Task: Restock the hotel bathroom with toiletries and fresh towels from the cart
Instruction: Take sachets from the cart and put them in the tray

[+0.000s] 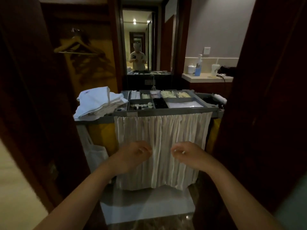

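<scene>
- A gray cart [99, 121] stands in the doorway, right in front of the person.
- A white curtain [162, 130] hangs down over the front of the cart in lots of folds.
- A yellow bag [103, 135] hangs on the left side of the cart.
- A pile of white towels [98, 102] sits on the left end of the cart's top.
- A gray tray [174, 111] with many little boxes sits on top, just beside the towels.
- The left hand [132, 154] is in front of the curtain. Its fingers are curled in. It is too blurry to tell if it holds a fold.
- The right hand [189, 154] is near it, with fingers curled the same way. Again, I cannot tell if it holds anything.
- Small bottles [141, 106] lie in the tray's front left box.
- A blue bottle [198, 68] stands on a counter [207, 78] far behind, on the right.
</scene>
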The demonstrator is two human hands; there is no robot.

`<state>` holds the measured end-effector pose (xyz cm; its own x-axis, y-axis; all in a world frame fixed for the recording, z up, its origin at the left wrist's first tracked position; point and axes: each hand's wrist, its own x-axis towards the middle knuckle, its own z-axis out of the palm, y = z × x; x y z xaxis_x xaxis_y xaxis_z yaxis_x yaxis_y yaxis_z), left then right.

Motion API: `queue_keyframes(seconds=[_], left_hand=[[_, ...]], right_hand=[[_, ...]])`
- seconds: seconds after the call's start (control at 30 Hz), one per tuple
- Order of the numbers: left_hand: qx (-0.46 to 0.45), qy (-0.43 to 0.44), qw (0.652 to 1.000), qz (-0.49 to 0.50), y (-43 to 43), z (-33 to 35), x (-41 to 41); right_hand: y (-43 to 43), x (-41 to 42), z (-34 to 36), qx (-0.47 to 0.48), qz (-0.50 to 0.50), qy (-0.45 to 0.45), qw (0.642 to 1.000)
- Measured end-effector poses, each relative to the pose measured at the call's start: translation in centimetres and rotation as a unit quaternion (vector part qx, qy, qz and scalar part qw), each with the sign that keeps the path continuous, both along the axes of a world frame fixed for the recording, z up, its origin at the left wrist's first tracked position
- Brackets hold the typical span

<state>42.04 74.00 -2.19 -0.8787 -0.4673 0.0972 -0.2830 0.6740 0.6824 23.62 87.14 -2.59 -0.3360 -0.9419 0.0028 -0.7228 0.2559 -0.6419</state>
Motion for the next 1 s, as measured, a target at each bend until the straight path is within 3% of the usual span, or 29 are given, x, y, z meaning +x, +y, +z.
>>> queue_keyframes(seconds=[0.23, 0.53, 0.87, 1.0], left_hand=[[-0.007, -0.015, 1.000, -0.014, -12.5, 0.5, -7.0], [0.017, 0.009, 1.000, -0.006, -22.1, 0.0, -15.8], [0.008, -0.068, 0.998, 0.008, -33.7, -0.8, -30.8], [0.022, -0.052, 0.998, 0.023, -37.5, -1.2, -36.8]], right_hand=[[-10.8, -5.7, 0.3, 0.022, -0.028, 0.016, 0.999], [-19.5, -15.5, -0.2, 0.022, -0.054, -0.004, 0.998], [-32.0, -31.5, -1.0, 0.025, -0.042, -0.027, 0.998], [-35.7, -37.6, -0.7, 0.018, -0.042, -0.054, 0.997]])
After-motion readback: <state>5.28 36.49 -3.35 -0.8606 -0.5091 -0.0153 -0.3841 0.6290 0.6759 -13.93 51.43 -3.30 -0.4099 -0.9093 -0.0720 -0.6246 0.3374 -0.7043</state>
